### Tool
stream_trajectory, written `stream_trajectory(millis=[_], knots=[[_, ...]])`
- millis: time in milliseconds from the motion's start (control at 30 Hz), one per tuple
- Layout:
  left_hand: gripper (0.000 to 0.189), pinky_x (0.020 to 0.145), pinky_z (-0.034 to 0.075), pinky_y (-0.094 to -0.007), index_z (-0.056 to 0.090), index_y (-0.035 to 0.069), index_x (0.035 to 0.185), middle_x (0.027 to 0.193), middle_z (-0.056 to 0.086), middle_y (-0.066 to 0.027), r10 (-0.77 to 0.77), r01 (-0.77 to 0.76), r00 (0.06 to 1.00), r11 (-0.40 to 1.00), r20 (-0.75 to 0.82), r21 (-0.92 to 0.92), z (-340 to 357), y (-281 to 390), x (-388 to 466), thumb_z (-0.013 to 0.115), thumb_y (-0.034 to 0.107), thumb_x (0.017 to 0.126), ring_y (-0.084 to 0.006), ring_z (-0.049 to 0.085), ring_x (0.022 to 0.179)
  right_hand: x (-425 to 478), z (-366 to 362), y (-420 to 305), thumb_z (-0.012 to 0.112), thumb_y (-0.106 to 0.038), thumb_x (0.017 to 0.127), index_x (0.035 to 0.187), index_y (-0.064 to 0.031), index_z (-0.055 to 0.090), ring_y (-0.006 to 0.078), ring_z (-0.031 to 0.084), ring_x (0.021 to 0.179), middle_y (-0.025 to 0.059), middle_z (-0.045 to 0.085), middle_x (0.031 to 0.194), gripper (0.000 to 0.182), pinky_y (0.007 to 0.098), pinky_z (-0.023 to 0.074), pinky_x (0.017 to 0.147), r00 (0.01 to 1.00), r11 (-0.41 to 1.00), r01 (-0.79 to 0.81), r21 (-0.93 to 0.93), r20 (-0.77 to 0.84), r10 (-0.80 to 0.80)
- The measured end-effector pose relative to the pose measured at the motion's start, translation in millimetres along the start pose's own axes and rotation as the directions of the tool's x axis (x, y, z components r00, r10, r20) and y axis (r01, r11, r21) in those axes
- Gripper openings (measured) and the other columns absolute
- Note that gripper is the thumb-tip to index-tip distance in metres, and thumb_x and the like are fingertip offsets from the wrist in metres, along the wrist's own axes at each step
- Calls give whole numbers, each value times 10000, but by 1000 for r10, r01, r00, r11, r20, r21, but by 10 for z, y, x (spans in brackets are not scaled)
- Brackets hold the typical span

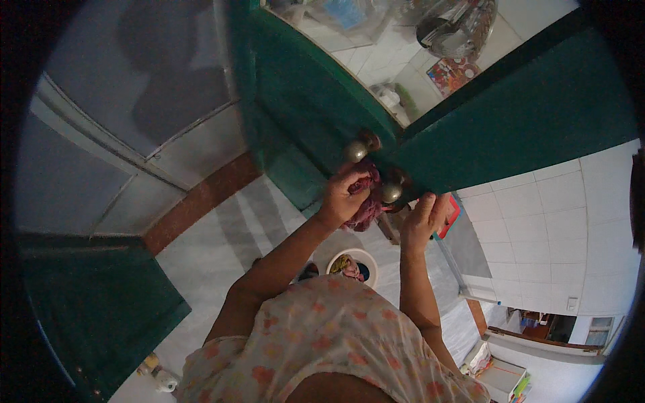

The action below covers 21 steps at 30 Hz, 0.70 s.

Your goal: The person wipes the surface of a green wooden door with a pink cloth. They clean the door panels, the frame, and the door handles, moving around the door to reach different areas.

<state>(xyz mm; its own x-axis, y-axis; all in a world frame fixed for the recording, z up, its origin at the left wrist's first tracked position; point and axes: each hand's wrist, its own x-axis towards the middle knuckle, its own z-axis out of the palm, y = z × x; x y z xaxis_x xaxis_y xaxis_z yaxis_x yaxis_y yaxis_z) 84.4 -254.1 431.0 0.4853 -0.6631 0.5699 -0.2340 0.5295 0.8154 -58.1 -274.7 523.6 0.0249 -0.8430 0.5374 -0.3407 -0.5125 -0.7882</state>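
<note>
Two green wooden doors or panels meet in front of me, each with a round metal knob. My left hand is closed around a bunched maroon cloth, just below the upper-left knob. The other knob sits between my two hands. To its right, my right hand rests its fingertips at the lower edge of the right green panel; whether it grips that edge cannot be told. Some of the cloth is hidden behind my left fingers.
Below my hands a round pale basin on the floor holds cloths. Utensils in a container stand on a white tiled surface beyond the panels. Another green panel is at lower left, a white tiled wall at right.
</note>
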Motion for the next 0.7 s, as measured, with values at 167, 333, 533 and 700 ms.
stream_trajectory(millis=[167,333,533,700], knots=[[248,808,503,-303,636,45,1008,1012,608,-112,-290,212,937,916,-197,-340,63,222,91,676,-35,777,-226,617,937,-52,-22,-54,399,-317,1008,1199,3,513,180,489,860,109,565,1011,389,302,393,763,997,993,4,118,70,-12],[245,776,508,-310,632,74,1036,1035,581,-98,-189,175,976,977,-110,-126,211,100,-170,652,-7,805,-242,617,913,-46,0,83,415,-325,1009,1224,6,493,196,507,960,112,551,1107,402,310,402,847,993,991,102,86,45,-106],[237,830,490,-336,625,64,1057,1052,589,-113,-361,362,928,932,87,9,333,-72,-771,665,124,831,-259,613,931,12,-41,150,407,-348,1016,1284,-12,449,185,482,1047,98,503,1213,432,301,376,930,986,969,72,235,128,-104],[251,806,491,-314,618,33,1034,997,621,-107,-476,473,877,879,-59,-57,368,-11,-881,697,127,815,-196,616,913,-247,-229,622,438,-376,1003,1296,-23,448,196,488,1097,93,507,1231,459,327,397,942,921,952,-227,206,363,141]])
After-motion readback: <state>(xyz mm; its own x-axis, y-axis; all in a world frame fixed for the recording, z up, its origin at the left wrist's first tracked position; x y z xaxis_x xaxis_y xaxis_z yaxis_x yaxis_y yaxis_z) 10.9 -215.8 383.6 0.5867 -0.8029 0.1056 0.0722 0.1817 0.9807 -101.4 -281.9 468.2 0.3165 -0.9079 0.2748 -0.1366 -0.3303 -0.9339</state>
